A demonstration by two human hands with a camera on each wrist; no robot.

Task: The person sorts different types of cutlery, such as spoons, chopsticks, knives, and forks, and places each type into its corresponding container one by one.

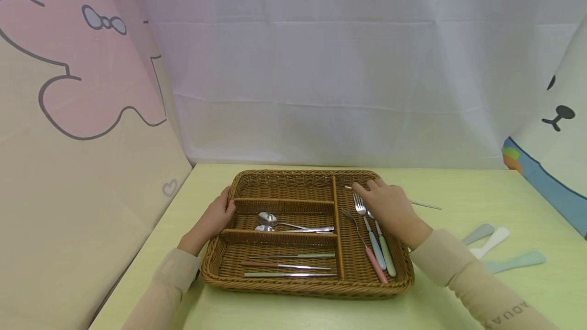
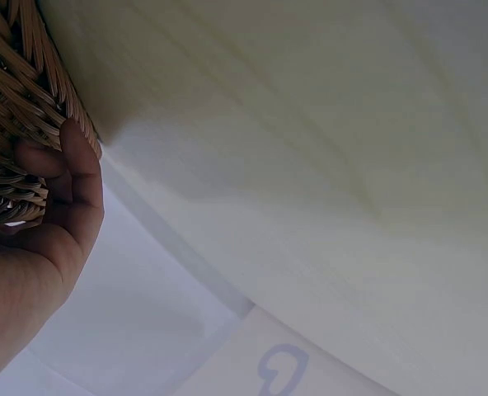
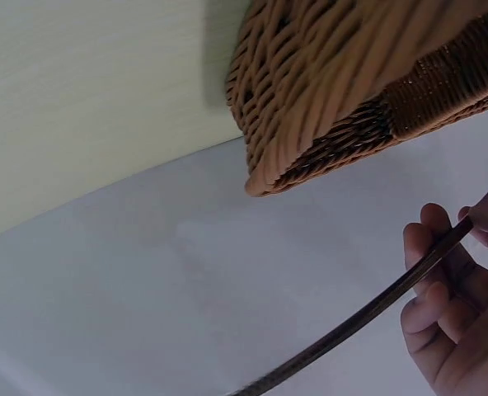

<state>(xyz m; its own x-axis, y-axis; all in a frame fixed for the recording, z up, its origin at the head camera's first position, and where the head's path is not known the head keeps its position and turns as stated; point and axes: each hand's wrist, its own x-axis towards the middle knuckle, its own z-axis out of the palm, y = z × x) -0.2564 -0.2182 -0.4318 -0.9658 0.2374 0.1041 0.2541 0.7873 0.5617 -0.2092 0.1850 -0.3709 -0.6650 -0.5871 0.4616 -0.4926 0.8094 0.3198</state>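
My left hand [image 1: 214,223] grips the left rim of a brown wicker cutlery basket [image 1: 302,287]; in the left wrist view its fingers [image 2: 83,177] curl round the woven edge. Over the basket's right compartment, my right hand [image 1: 390,213] pinches a thin chopstick [image 1: 425,204], whose dark shaft [image 3: 351,327] shows in the right wrist view. Beneath that hand lie a blue-handled fork [image 1: 377,251], a pink-handled fork [image 1: 376,265] and a green-handled piece [image 1: 387,256] with its head partly hidden. Two spoons [image 1: 267,218] lie in the middle left compartment.
Several chopsticks [image 1: 275,265] with coloured handles lie in the front left compartment. Right of the basket, grey [image 1: 479,233], white [image 1: 495,241] and teal [image 1: 523,261] flat-ended pieces sit on the table, partly behind my sleeve. White curtains [image 1: 321,90] close off the back.
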